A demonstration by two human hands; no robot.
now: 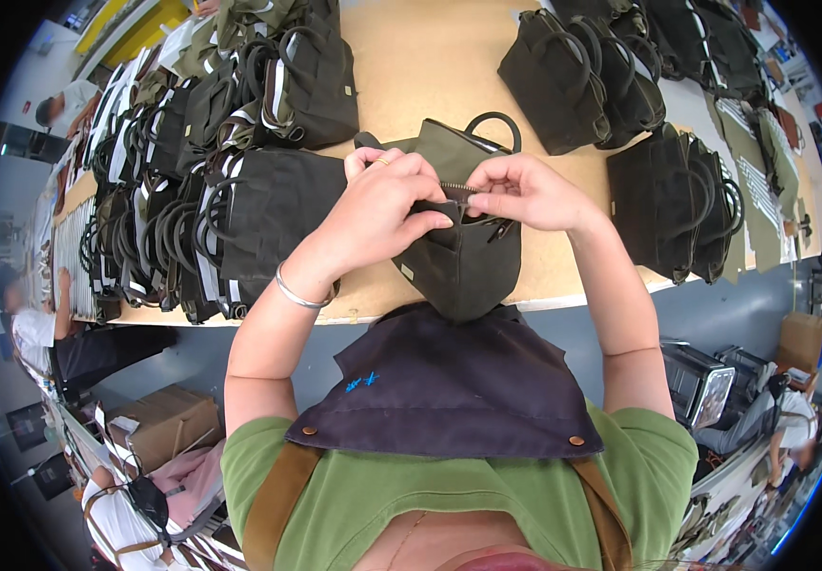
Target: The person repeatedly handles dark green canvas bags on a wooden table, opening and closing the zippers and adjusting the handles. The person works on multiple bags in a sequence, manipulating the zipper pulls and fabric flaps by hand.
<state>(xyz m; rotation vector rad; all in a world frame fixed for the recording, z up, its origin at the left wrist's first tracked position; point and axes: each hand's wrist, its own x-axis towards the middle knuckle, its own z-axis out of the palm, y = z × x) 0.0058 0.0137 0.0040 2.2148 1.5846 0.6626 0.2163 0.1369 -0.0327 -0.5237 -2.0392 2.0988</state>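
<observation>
Right between your hands, at the near edge of the worktop [563,262], stands a dark, almost black bag [475,271], its mouth facing up toward you. An olive panel [451,152] rises behind the opening, a rounded dark handle [496,118] arches beyond it, and a metal-toothed zip [458,187] runs along the mouth. Your left hand [387,198] pinches the bag's dark edge between thumb and fingers; your right hand [525,193] has its fingers closed on the rim near the zip. A small pale label [408,272] sits on the bag's side, too small to read, and blue handwritten marks [361,382] show on your dark apron [449,409]. The worktop is pale and wood-coloured, with similar dark bags crowded at left [273,205] and standing at right [663,205]. Beyond lie a grey-blue floor [715,319], a cardboard box [173,426] and a co-worker [35,324] in white at left.
</observation>
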